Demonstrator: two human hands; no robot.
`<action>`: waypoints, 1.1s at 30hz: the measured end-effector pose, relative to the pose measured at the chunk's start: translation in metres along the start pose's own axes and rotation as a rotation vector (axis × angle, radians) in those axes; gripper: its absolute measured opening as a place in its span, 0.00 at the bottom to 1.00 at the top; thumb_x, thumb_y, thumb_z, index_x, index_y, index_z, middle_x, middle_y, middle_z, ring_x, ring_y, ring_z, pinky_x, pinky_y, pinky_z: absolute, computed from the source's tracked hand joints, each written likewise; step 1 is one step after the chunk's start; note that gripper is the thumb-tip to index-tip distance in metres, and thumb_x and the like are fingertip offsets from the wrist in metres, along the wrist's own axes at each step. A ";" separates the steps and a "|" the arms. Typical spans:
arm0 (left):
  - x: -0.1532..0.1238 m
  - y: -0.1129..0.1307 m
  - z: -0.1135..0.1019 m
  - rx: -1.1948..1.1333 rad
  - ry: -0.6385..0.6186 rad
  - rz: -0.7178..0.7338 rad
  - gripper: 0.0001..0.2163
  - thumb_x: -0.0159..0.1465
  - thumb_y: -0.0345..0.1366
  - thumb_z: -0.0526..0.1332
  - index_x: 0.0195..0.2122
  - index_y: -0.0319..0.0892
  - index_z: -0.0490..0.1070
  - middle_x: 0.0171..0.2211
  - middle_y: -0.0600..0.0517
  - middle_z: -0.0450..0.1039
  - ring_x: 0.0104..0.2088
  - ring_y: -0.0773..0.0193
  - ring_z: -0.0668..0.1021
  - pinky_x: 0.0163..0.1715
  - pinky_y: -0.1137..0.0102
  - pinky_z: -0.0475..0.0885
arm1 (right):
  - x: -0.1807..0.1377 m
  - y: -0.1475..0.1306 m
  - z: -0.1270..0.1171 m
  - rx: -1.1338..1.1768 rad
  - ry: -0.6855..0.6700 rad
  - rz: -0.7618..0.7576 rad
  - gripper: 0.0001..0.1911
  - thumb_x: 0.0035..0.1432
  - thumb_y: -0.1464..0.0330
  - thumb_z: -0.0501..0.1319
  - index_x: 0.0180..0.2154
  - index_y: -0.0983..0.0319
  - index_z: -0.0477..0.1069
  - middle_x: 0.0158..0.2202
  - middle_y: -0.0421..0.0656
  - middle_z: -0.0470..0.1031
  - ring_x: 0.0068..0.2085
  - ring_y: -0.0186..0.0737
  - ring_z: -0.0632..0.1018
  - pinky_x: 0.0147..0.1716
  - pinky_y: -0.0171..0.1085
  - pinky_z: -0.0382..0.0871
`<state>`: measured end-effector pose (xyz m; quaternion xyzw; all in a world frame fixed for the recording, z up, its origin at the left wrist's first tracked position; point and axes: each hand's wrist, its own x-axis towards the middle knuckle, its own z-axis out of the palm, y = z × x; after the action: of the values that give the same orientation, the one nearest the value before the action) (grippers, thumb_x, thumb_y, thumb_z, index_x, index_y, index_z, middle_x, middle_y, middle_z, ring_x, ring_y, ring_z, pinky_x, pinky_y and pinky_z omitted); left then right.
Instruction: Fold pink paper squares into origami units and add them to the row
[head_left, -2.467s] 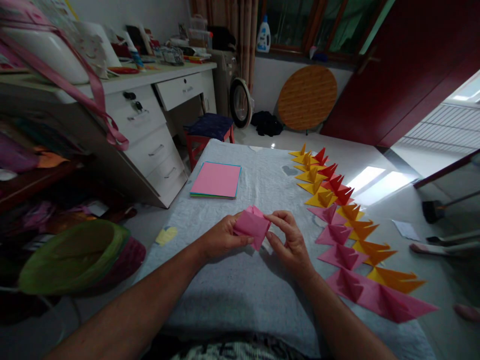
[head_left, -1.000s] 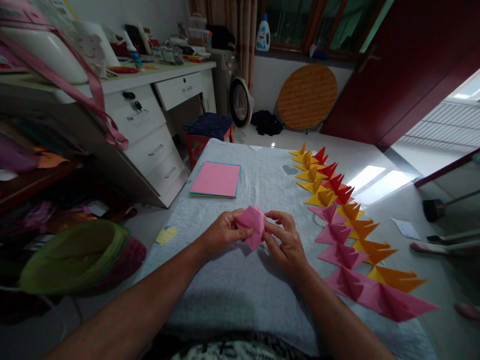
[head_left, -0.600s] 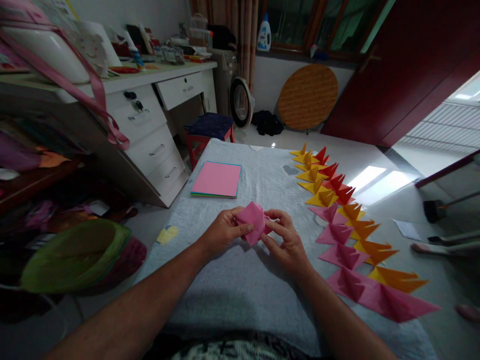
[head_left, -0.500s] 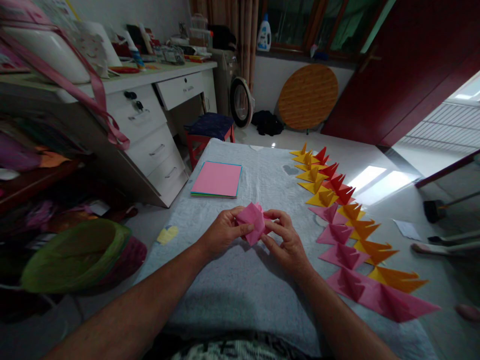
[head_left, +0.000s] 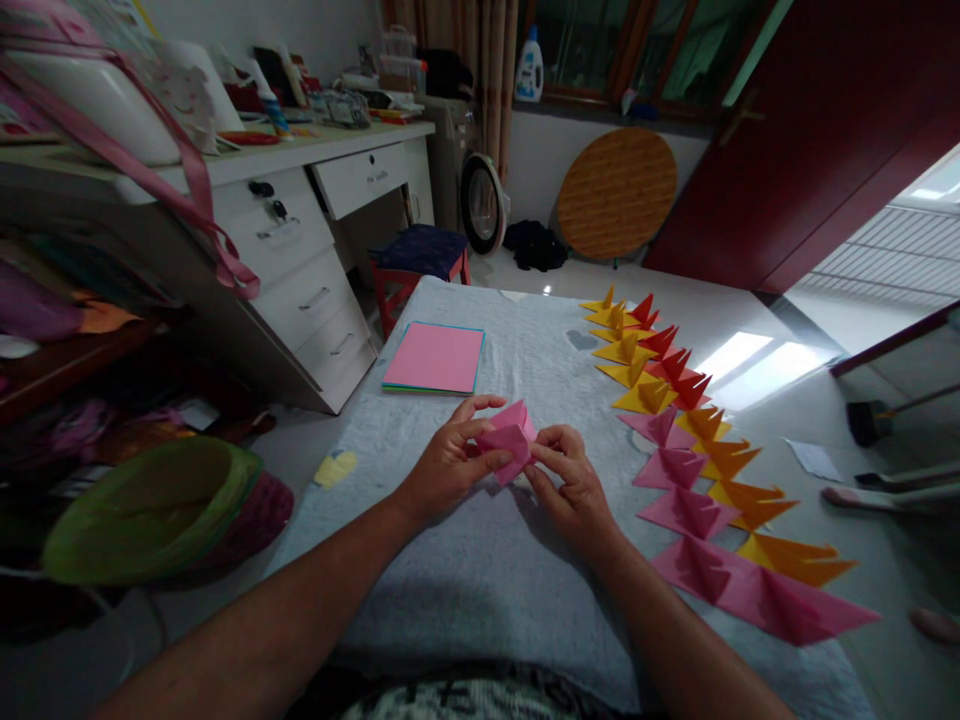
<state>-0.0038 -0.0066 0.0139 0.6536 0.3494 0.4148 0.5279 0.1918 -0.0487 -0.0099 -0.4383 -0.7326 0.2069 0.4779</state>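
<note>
A: In the head view, where do we find the paper (head_left: 510,442)?

B: We find it, pink and folded, between the left hand (head_left: 444,468) and the right hand (head_left: 576,487), apparently raised just above the cloth-covered surface (head_left: 487,600).

A: How do the fingers stand?

B: On the left, we see thumb and fingers pinching the paper's left side, the forefinger lifted near its upper edge. On the right, thumb and forefinger are narrowed upon its right edge, the others curled inward.

A: How should we expect it to handle?

B: We judge it light and pliant, stiffer where layers double, not slippery, but easily creased or torn. We would take it by the thick folded edges, pressing gently, and spare its thin corners.

A: What lies around it?

B: Beyond the left hand, we note a flat stack (head_left: 435,357) of square sheets, pink uppermost. To the right stand rows of pointed figures (head_left: 686,513) in yellow, red, orange and pink. The nearest sit beside the right forearm (head_left: 652,590); we judge that an outward sweep could upset them. Off the surface, to the left, we mark a stool (head_left: 420,252) and a green-lined bin (head_left: 225,490), both outside the hands' way.
</note>
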 end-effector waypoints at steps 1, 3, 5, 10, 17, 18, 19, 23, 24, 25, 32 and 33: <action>0.000 0.000 0.000 0.019 0.010 0.019 0.05 0.61 0.37 0.68 0.33 0.41 0.78 0.60 0.46 0.62 0.57 0.54 0.71 0.49 0.65 0.73 | 0.000 0.001 0.000 0.003 0.011 0.001 0.16 0.65 0.70 0.60 0.51 0.50 0.76 0.41 0.44 0.70 0.43 0.44 0.72 0.43 0.46 0.70; -0.001 -0.001 0.001 0.070 0.027 0.067 0.04 0.62 0.36 0.68 0.33 0.42 0.78 0.58 0.46 0.64 0.57 0.54 0.71 0.50 0.65 0.72 | 0.000 0.003 0.001 0.001 0.044 0.007 0.15 0.64 0.71 0.60 0.50 0.51 0.77 0.40 0.44 0.71 0.43 0.43 0.73 0.43 0.45 0.70; -0.001 -0.002 0.002 0.141 0.039 0.121 0.03 0.63 0.35 0.67 0.33 0.42 0.78 0.57 0.46 0.66 0.58 0.54 0.71 0.53 0.64 0.71 | -0.001 0.004 0.002 -0.011 0.081 0.016 0.14 0.64 0.71 0.61 0.49 0.51 0.78 0.40 0.44 0.73 0.42 0.43 0.74 0.43 0.45 0.70; -0.003 -0.005 0.004 0.282 0.079 0.282 0.02 0.64 0.33 0.66 0.34 0.44 0.78 0.56 0.46 0.67 0.58 0.56 0.72 0.58 0.61 0.68 | -0.001 0.003 0.001 0.029 0.086 0.049 0.14 0.63 0.72 0.62 0.48 0.52 0.78 0.40 0.43 0.76 0.42 0.42 0.76 0.43 0.43 0.71; -0.005 -0.006 0.004 0.339 0.080 0.366 0.02 0.64 0.31 0.65 0.36 0.44 0.77 0.55 0.47 0.67 0.57 0.58 0.73 0.57 0.62 0.70 | 0.002 0.002 0.000 0.172 0.061 0.043 0.14 0.63 0.74 0.61 0.47 0.53 0.78 0.42 0.43 0.78 0.43 0.39 0.78 0.40 0.37 0.73; -0.005 -0.006 0.004 0.343 0.079 0.365 0.02 0.65 0.31 0.65 0.36 0.44 0.77 0.55 0.47 0.67 0.56 0.58 0.73 0.56 0.62 0.70 | 0.002 0.002 0.001 0.181 0.054 0.040 0.14 0.63 0.74 0.62 0.47 0.53 0.78 0.43 0.43 0.78 0.44 0.39 0.79 0.42 0.38 0.73; -0.005 -0.006 0.003 0.346 0.080 0.363 0.02 0.65 0.31 0.65 0.36 0.44 0.77 0.55 0.47 0.67 0.56 0.58 0.73 0.56 0.63 0.70 | 0.002 0.002 0.001 0.186 0.051 0.037 0.14 0.62 0.74 0.62 0.46 0.53 0.78 0.43 0.43 0.78 0.44 0.39 0.79 0.42 0.38 0.73; -0.007 -0.007 0.003 0.362 0.085 0.356 0.04 0.64 0.27 0.64 0.36 0.43 0.75 0.55 0.47 0.68 0.57 0.57 0.73 0.56 0.63 0.70 | 0.002 0.002 0.001 0.190 0.070 0.033 0.12 0.62 0.75 0.62 0.42 0.54 0.79 0.40 0.42 0.77 0.41 0.38 0.79 0.41 0.36 0.73; -0.007 -0.008 0.004 0.348 0.092 0.355 0.06 0.63 0.27 0.64 0.39 0.44 0.75 0.55 0.47 0.68 0.57 0.56 0.73 0.56 0.62 0.70 | 0.003 0.002 0.000 0.187 0.077 0.033 0.11 0.62 0.75 0.62 0.42 0.54 0.78 0.40 0.42 0.77 0.41 0.38 0.79 0.40 0.36 0.73; -0.008 -0.009 0.005 0.312 0.102 0.348 0.10 0.63 0.26 0.64 0.43 0.46 0.74 0.55 0.47 0.68 0.57 0.57 0.73 0.55 0.63 0.71 | 0.003 0.001 -0.001 0.181 0.087 0.034 0.11 0.62 0.75 0.62 0.42 0.55 0.78 0.39 0.42 0.77 0.41 0.37 0.79 0.39 0.36 0.73; -0.004 -0.008 0.021 -0.154 0.097 -0.037 0.38 0.55 0.32 0.73 0.64 0.48 0.55 0.50 0.48 0.74 0.42 0.63 0.80 0.44 0.69 0.75 | 0.004 0.000 -0.002 0.117 0.142 0.031 0.10 0.62 0.75 0.62 0.40 0.56 0.79 0.39 0.43 0.77 0.41 0.38 0.79 0.40 0.37 0.73; -0.003 -0.007 0.023 -0.194 0.083 -0.089 0.34 0.54 0.33 0.73 0.60 0.45 0.61 0.47 0.48 0.75 0.40 0.63 0.80 0.43 0.70 0.74 | 0.004 0.000 -0.002 0.114 0.140 0.032 0.10 0.62 0.75 0.61 0.40 0.56 0.79 0.39 0.43 0.77 0.41 0.39 0.79 0.41 0.37 0.73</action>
<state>0.0160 -0.0170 0.0039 0.5655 0.3580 0.4494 0.5917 0.1930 -0.0459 -0.0069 -0.4356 -0.6771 0.2249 0.5489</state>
